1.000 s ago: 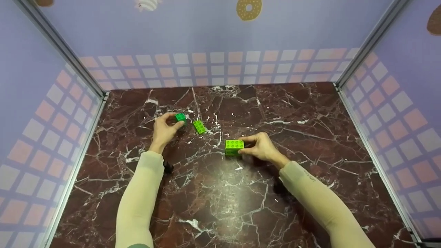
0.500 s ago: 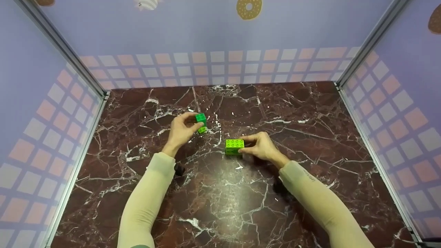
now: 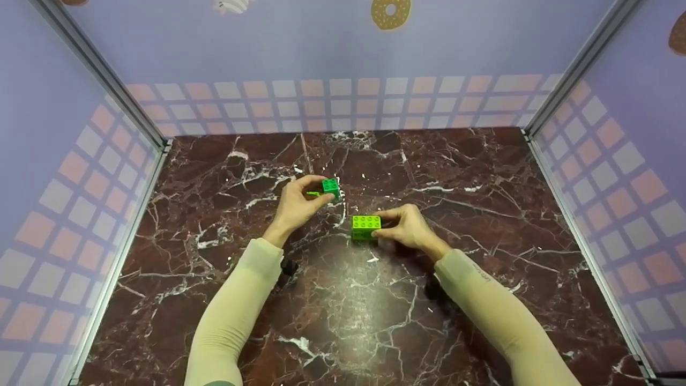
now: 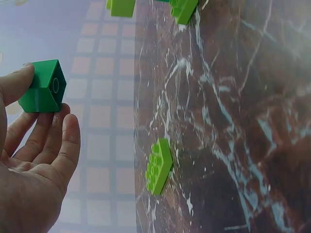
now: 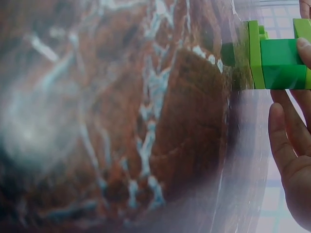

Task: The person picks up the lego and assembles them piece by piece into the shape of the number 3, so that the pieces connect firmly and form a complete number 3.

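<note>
While the left hand (image 3: 298, 206) pinches a small dark-green square plastic brick (image 3: 330, 187) aloft, a lime-green rectangular studded plastic block (image 3: 366, 227) sits on the marble tabletop (image 3: 482, 177), just right of those fingers; right hand (image 3: 408, 228) grips its right end; long axis left-right.

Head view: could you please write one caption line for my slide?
Left hand pinches a small green brick; right hand holds a lime stack on the marble table.
</note>
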The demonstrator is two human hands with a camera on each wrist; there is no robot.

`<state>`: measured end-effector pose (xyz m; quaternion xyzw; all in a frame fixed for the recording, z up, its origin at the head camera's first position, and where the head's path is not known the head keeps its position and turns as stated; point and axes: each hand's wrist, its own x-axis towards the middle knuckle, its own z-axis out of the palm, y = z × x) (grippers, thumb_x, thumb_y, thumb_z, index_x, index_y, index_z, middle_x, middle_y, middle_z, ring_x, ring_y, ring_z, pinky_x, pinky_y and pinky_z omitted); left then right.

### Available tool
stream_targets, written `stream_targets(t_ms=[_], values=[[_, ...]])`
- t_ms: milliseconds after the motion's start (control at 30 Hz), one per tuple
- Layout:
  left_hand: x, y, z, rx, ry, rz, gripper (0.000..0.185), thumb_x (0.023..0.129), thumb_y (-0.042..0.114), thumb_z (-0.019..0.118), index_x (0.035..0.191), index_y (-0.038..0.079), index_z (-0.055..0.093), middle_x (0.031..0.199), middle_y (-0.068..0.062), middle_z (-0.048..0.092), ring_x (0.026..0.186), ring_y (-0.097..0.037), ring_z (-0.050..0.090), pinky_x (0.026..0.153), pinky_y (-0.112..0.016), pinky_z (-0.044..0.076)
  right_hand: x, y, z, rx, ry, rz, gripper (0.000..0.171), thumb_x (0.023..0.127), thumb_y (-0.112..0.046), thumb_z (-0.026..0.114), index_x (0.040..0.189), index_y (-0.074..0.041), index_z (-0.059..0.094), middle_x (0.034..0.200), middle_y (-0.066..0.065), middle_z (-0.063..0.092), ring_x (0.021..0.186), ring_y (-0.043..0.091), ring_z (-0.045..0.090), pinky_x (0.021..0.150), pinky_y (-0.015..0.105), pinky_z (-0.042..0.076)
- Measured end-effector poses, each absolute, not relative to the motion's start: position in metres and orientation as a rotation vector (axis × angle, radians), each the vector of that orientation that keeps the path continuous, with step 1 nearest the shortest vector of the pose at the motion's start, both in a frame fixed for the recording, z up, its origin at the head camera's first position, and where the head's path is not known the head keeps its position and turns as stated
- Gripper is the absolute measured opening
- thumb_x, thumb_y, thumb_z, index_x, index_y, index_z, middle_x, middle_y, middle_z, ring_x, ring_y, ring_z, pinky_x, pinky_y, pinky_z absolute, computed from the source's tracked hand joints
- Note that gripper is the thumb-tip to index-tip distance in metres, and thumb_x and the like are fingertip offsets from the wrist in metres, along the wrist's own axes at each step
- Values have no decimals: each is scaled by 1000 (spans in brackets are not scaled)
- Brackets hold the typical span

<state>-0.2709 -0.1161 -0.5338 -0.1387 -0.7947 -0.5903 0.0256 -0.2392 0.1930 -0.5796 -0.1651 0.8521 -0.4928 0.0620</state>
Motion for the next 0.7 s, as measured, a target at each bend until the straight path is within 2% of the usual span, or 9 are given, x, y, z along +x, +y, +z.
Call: stream_targets(t_ms=[133, 267, 467, 600, 700], values=[[-268, -108, -533, -453, -2459, -1833, 38, 95, 9, 90, 131, 3, 79, 125, -21, 83, 117, -35, 80, 102, -57, 67, -240, 193, -581, -500, 2541, -1540, 43, 84, -5, 97, 124, -2, 84, 118, 22, 85, 102, 36, 85, 84, 20, 67], [-265, -100, -532, -469, -2469, -1852, 40, 93, 7, 91, 131, 1, 79, 125, -22, 83, 115, -35, 80, 100, -49, 69, -240, 193, -582, -504, 2528, -1556, 42, 83, -5, 97, 123, -1, 84, 117, 23, 85, 101, 35, 85, 82, 16, 65], [-261, -85, -531, -509, -2489, -1861, 40, 91, 5, 92, 129, 2, 80, 123, -21, 84, 105, -33, 85, 90, -31, 70, -241, 193, -584, -518, 2531, -1546, 43, 83, -6, 98, 124, -1, 85, 116, 21, 85, 99, 29, 86, 83, 18, 66], [-260, -76, -531, -561, -2505, -1877, 41, 89, 6, 93, 128, 2, 80, 122, -21, 85, 103, -33, 86, 90, -31, 70, -241, 194, -583, -509, 2551, -1525, 43, 83, -8, 99, 123, -2, 85, 115, 19, 86, 98, 26, 85, 86, 24, 68], [-259, -70, -531, -597, -2508, -1893, 41, 89, 7, 94, 128, 2, 80, 121, -21, 85, 104, -36, 86, 92, -38, 71, -242, 194, -583, -501, 2558, -1524, 44, 83, -9, 99, 123, -3, 85, 116, 18, 86, 100, 26, 86, 91, 33, 70]])
